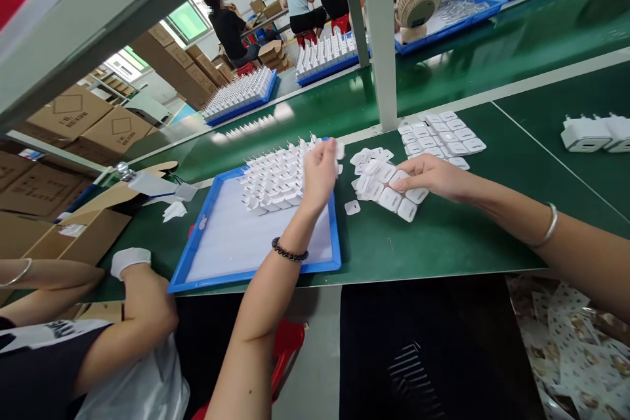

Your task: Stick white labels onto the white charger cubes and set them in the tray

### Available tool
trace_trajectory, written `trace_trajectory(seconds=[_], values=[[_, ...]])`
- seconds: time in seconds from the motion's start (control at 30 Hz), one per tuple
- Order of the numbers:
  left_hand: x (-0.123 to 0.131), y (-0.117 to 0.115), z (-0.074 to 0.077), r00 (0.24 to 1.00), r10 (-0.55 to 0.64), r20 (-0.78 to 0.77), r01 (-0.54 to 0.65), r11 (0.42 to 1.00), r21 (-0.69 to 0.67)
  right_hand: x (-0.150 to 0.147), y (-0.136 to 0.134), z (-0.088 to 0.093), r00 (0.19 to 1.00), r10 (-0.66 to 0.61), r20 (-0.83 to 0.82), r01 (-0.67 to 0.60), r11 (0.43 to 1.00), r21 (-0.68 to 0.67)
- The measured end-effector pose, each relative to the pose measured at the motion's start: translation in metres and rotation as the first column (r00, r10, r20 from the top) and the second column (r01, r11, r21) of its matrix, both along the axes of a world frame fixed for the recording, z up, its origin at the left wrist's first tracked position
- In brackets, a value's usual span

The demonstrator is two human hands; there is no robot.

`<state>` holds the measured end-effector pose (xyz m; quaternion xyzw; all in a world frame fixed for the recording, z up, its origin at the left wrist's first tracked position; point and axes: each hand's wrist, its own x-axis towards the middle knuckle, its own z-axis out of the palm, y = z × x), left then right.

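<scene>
My left hand [319,174] is closed over the near-right end of a block of white plug chargers [273,177]. A small white piece shows at its fingertips, blurred, its kind unclear. The chargers stand in packed rows, pins up, in a blue-rimmed tray [337,236]. To the right, my right hand [426,177] pinches a sheet of white rounded-square labels [388,199] between thumb and fingers, just above the green table. More label pieces [369,156] lie behind that sheet, and a single loose one with a slot [352,207] sits between sheet and tray.
Stacked label sheets [438,134] lie behind my right hand. White chargers [588,133] stand at the far right. A metal post [377,39] rises at the table's back. At left are a co-worker's arm [142,295] and an open carton [93,233]. A fan [420,0] stands beyond.
</scene>
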<state>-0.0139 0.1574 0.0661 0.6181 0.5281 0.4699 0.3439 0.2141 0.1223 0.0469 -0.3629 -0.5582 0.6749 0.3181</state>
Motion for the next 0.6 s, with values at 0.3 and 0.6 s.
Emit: trace_trajectory(seconds=[0.3,0.6], values=[[-0.007,-0.006,-0.012,0.806,-0.232,-0.545,0.204,0.973,-0.112,0.006,0.007,-0.004,0.999,-0.017,-0.034,0.014,0.996,-0.084],[0.002,-0.012,-0.014,0.846,-0.524,-0.101,0.506,0.848,-0.161,-0.002,-0.003,-0.003,0.996,0.029,-0.085,-0.035,0.997,-0.076]])
